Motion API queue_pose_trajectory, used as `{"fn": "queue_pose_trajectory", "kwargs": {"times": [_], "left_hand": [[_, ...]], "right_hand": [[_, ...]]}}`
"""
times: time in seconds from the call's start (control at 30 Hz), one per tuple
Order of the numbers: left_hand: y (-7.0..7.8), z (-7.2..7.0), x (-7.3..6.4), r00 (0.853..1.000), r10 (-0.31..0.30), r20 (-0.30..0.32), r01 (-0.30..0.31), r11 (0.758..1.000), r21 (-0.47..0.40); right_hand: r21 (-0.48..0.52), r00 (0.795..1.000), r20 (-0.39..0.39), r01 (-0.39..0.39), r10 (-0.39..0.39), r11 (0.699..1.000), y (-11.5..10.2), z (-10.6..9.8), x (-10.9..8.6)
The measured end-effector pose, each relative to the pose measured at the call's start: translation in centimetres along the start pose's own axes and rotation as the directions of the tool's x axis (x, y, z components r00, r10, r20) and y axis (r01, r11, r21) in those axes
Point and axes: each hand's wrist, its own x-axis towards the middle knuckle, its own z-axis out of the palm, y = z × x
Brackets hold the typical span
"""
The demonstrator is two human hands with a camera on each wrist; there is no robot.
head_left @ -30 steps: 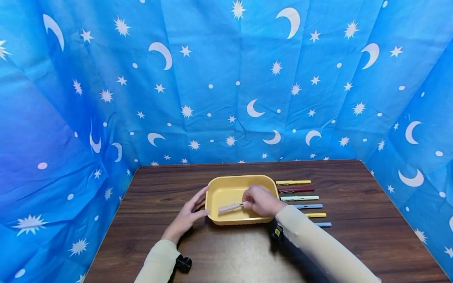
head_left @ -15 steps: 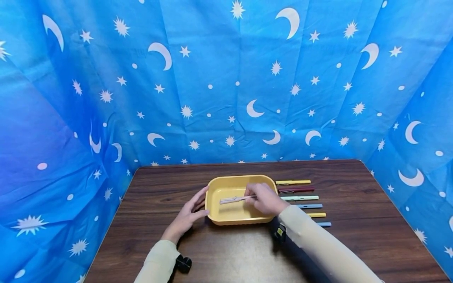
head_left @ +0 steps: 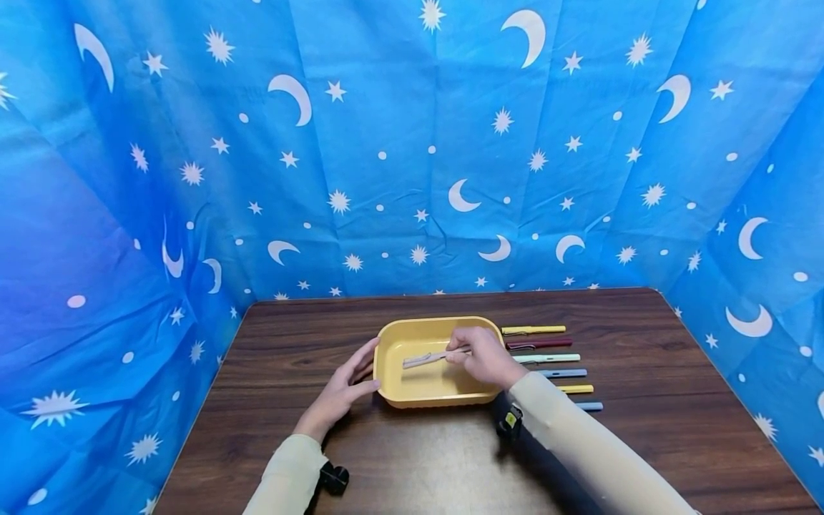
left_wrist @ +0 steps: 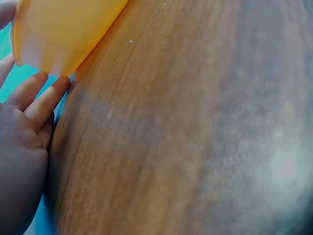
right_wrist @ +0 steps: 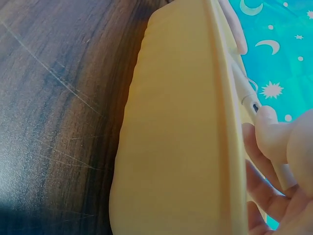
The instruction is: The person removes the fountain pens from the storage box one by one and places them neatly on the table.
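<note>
A yellow plastic tub (head_left: pixel 425 401) stands on the wooden table. My left hand (head_left: pixel 337 397) rests against the tub's left end, thumb at the rim and fingers spread along the wall; the left wrist view shows straight fingertips (left_wrist: pixel 62 83) at the tub's side. Over the inside of the tub, my right hand (head_left: pixel 484 359) pinches a pale pinkish pen (head_left: pixel 421 360) between thumb and fingers. Its clipped end points left and sits slightly lower. In the right wrist view the thumb presses along the pen (right_wrist: pixel 239 81), and the tub's wall hides part of it.
Right of the tub lie several capped pens in a column, among them a yellow pen (head_left: pixel 534 330), a dark red pen (head_left: pixel 543 345) and a mint pen (head_left: pixel 550 358). My right forearm covers parts of the lower ones. A blue star-patterned curtain (head_left: pixel 386 179) surrounds the table (head_left: pixel 290 343).
My right hand has risen a little and shifted right with the pen. The pen's left end has come up and its clip has turned into view. My left hand stays in place.
</note>
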Motion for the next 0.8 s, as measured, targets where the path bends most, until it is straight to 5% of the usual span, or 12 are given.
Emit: {"fn": "queue_pose_trajectory", "kwargs": {"times": [0.23,0.8], "left_hand": [[0.2,0.0,0.0,1.0,-0.005,0.002,0.005,1.0,-0.009],[0.3,0.1,0.0,1.0,-0.016,-0.012,0.016,1.0,0.001]], "right_hand": [[0.103,0.998,0.01,-0.062,0.062,0.993,-0.1,-0.5,-0.1],[0.133,0.989,-0.016,-0.143,0.147,0.981,0.2,-1.1,-1.3]]}}
